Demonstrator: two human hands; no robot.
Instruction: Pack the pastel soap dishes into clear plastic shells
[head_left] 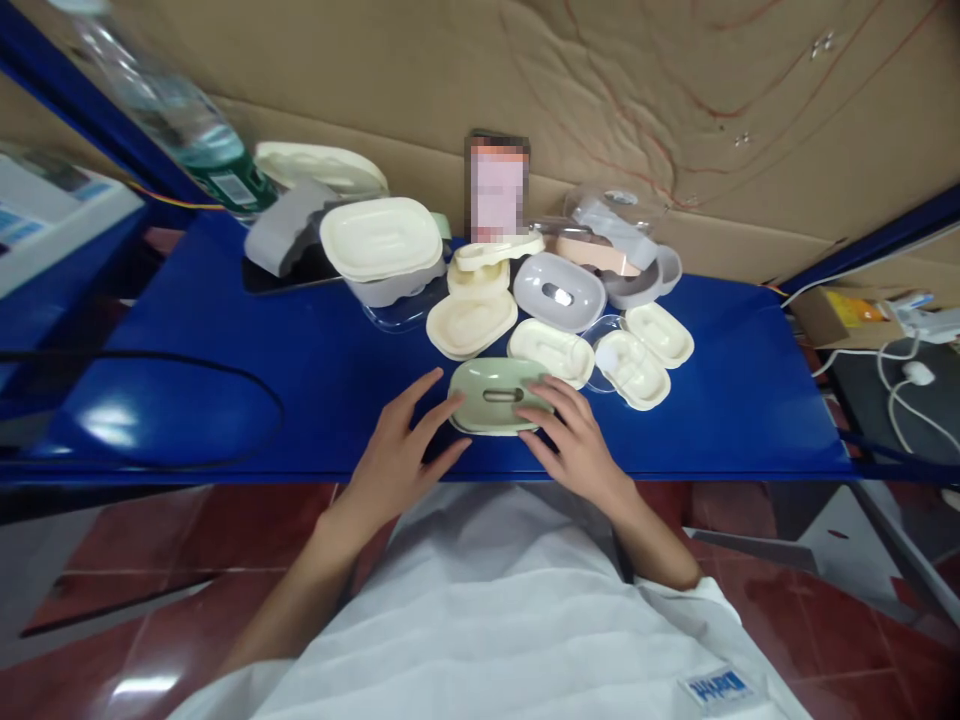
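A pale green oval dish (487, 380) with a slot in its middle lies near the table's front edge. My left hand (405, 440) is at its left side, fingers spread, the tips close to the rim. On the other side my right hand (574, 440) rests its fingers over the dish's right rim, also spread. Just behind the dish is a cream slotted tray (551, 352). A grey oval dish (559, 292) with a slot sits farther back, beside a cream oval lid (472, 322). Two small cream two-part trays (634, 370) lie to the right, near a clear plastic piece.
A stack topped by a cream dish (381, 238) stands at the back left, next to a grey curved part (289, 230) and a water bottle (202, 140). A phone (497, 185) leans on the cardboard wall (390, 60). A black cable (262, 385) loops on the blue table (330, 400).
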